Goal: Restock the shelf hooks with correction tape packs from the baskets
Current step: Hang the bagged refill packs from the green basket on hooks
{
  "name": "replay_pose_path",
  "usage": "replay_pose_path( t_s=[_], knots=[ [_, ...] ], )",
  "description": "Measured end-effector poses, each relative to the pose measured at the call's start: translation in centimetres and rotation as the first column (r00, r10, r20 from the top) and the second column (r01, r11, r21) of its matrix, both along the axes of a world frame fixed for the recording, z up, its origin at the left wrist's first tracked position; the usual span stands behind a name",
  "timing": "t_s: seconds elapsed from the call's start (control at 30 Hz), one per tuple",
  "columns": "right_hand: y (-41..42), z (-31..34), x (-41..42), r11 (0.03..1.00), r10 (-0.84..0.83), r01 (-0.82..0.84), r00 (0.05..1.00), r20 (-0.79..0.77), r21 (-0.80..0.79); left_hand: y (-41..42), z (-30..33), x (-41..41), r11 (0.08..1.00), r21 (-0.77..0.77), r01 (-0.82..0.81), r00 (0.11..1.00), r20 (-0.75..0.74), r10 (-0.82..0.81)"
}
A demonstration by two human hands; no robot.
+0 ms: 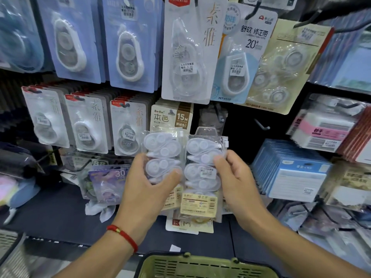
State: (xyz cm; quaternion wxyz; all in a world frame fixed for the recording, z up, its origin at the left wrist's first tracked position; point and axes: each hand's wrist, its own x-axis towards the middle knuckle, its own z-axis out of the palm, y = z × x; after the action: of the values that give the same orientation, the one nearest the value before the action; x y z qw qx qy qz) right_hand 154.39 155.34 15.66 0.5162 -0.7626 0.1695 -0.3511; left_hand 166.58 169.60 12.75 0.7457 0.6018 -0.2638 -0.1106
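Two clear packs, left pack (162, 155) and right pack (203, 167), are held upright side by side, gripped by the left hand (148, 187) and right hand (234, 177). The bare hook (262, 125) lies up-right, nearer the right hand.

My left hand (149, 184) gripped one clear correction tape pack (161, 155); at three o'clock of it, my right hand (233, 177) pinched a second pack (202, 167). A green basket (204, 266) sat at six o'clock.

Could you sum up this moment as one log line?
left hand: holds clear pack | right hand: holds second pack | bare hook: free | basket: below
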Motion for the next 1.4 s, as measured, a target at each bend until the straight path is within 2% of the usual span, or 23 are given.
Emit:
replay_pose_path(
  t_s=[0.1,0.43,0.7,1.2,1.4],
  knots=[
    [-1.2,0.8,-0.3,0.995,-0.091,0.093,0.995,0.042,-0.045,0.2,-0.2,0.4,0.999,0.015,-0.029,0.999,0.015,0.029],
    [-2.7,1.9,0.1,0.965,-0.125,0.115,0.992,0.028,0.237,0.0,-0.2,0.1,0.999,0.034,-0.032,0.997,0.069,0.03],
    [-3.4,2.5,0.3,0.932,-0.12,0.111,0.993,0.003,0.344,0.1,0.0,0.3,0.999,0.001,-0.049,0.996,0.068,0.049],
    [-4.4,2.0,0.1,0.971,-0.147,0.136,0.988,0.042,0.199,-0.2,-0.2,0.8,0.998,-0.03,-0.057,0.996,0.07,0.059],
    [-5.4,-0.6,0.4,0.97,-0.124,0.135,0.99,-0.063,0.204,-0.3,-0.2,0.8,0.998,-0.032,-0.049,0.996,0.066,0.051]
  ],
)
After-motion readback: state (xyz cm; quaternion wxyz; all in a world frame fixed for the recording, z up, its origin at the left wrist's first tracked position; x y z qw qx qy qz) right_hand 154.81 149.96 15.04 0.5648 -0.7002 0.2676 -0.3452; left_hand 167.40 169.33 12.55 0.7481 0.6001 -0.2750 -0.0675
